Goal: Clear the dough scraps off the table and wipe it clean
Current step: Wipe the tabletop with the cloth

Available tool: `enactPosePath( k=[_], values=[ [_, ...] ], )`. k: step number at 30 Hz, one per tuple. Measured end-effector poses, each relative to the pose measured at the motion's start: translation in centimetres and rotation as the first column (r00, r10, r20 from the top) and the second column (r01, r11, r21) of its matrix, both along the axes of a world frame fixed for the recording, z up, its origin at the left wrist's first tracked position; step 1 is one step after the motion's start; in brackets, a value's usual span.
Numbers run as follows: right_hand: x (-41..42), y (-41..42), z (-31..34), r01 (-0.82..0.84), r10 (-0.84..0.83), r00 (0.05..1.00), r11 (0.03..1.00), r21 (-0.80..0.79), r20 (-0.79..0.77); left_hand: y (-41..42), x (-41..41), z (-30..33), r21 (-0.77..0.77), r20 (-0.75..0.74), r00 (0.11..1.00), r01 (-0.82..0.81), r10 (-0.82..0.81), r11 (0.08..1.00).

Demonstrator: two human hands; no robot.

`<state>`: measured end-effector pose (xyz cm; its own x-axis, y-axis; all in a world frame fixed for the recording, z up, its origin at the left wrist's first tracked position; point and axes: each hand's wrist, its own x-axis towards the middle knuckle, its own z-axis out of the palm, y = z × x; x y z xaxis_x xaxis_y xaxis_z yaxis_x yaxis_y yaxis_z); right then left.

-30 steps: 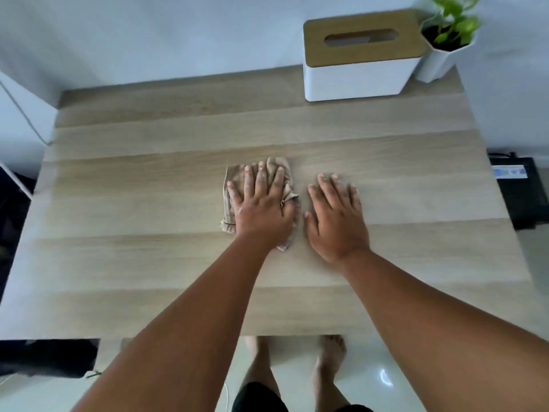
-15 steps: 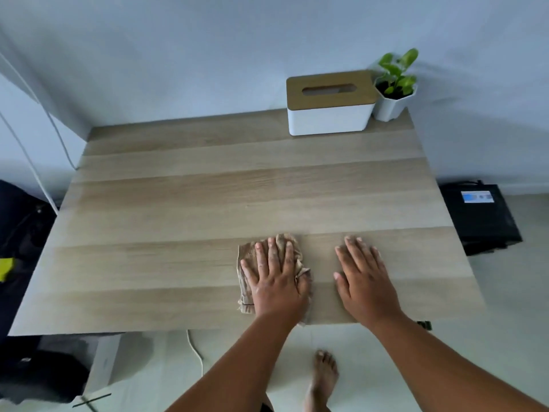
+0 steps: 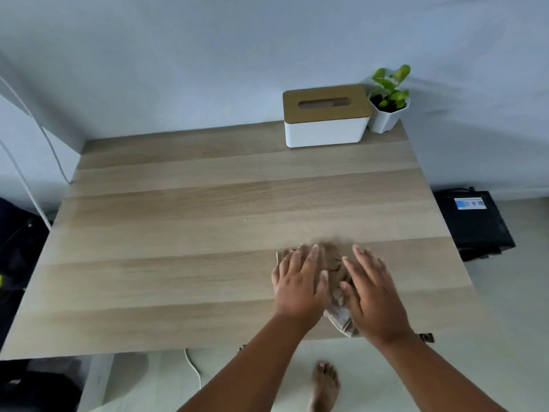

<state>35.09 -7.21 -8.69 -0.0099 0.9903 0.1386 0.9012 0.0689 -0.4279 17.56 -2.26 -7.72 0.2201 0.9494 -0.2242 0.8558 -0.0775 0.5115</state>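
The head view looks down on a pale wooden surface (image 3: pixel 208 263) pushed against a wall. Near its front edge both hands lie flat over a crumpled beige cloth (image 3: pixel 335 278). The left hand (image 3: pixel 298 281) presses on the cloth's left part with straight, slightly spread fingers. The right hand (image 3: pixel 371 295) covers the right part the same way, and a corner of the cloth hangs just over the surface's front edge below it. Neither grip is clamped: the fingers of both hands are extended and apart, bearing down on the fabric rather than curling round it. Flat palms likely serve the wiping, since they spread pressure across the cloth and keep it bunched between the two hands. The cloth is motion-blurred at its far end, so its exact outline there cannot be told.

No dough scraps can be made out for certain. A tiny pale speck (image 3: pixel 245 220) sits on the bare wood beyond the hands, too small to identify. The job therefore looks well into its wiping stage.

At the far right corner stands a white tissue box (image 3: pixel 325 129) with a wooden lid, and a small potted plant (image 3: pixel 387 105) sits just beside it, both well apart from the hands. A bare foot (image 3: pixel 325 385) shows on the floor below.
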Motion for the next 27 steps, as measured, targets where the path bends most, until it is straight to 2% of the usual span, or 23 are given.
enactPosePath(
  k=[2,4,8,11,17,22,27],
  values=[
    [-2.4,0.7,-0.3,-0.092,0.092,0.996,0.996,0.009,0.018,1.1,-3.8,-0.2,0.096,-0.019,0.999,-0.044,0.046,0.994],
    [-4.7,1.1,-0.9,-0.149,0.151,0.986,0.988,-0.039,0.067,2.6,-7.4,-0.7,0.102,-0.045,0.996,-0.071,0.076,0.992],
    [-8.3,1.9,-2.0,-0.099,0.140,0.954,0.981,-0.164,0.266,6.6,-12.0,-1.8,0.182,-0.132,0.991,-0.010,0.034,0.983],
    [-9.9,3.2,-2.6,-0.017,0.087,0.937,0.979,-0.203,0.339,10.0,-14.1,-2.4,0.202,-0.189,0.980,-0.022,0.061,0.979],
    [-10.9,6.8,-2.9,0.029,0.039,0.935,0.982,-0.184,0.353,14.7,-16.8,-3.7,0.199,-0.303,0.948,-0.041,0.101,0.979],
    [-11.3,11.5,-2.8,0.047,0.015,0.934,0.985,-0.163,0.356,14.7,-17.0,-4.9,0.263,-0.319,0.940,-0.036,0.122,0.964],
    [-12.0,17.8,-2.4,0.114,-0.053,0.942,0.979,-0.168,0.331,14.9,-17.1,-4.7,0.259,-0.324,0.940,-0.024,0.110,0.966]
  ],
)
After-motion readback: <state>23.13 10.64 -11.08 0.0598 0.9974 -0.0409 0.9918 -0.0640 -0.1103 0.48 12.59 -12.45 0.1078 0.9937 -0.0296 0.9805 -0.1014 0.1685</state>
